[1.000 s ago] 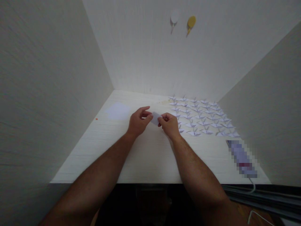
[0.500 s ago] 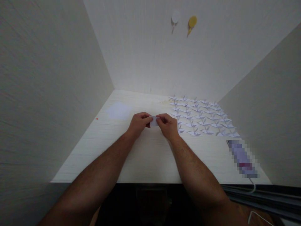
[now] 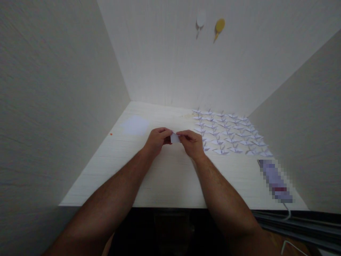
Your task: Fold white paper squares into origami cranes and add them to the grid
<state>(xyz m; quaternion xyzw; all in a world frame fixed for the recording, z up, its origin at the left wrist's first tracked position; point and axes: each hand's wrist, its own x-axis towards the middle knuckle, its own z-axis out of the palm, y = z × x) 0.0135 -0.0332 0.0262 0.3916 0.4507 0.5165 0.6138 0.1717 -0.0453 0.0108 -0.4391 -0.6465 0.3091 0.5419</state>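
A small folded piece of white paper (image 3: 175,138) is held up between my two hands over the middle of the table. My left hand (image 3: 157,138) pinches its left side, thumb on the near face. At the upper right edge, my right hand (image 3: 190,141) grips it between thumb and fingers. Just beyond my right hand stand several white paper cranes (image 3: 218,141), set out in rows. The exact folds in the paper are too small to make out.
On the pale table (image 3: 170,177), white paper (image 3: 135,124) lies at the back left, near a tiny orange bit (image 3: 111,134). A blurred-out phone-like device (image 3: 275,180) with a cable (image 3: 287,213) is at the right. Walls enclose three sides; white (image 3: 200,20) and yellow hooks (image 3: 220,25) hang behind.
The paper's upper right edge now slopes down, where it looked straight before. My right fingers have shifted slightly along that edge; my left hand stays nearly in place.
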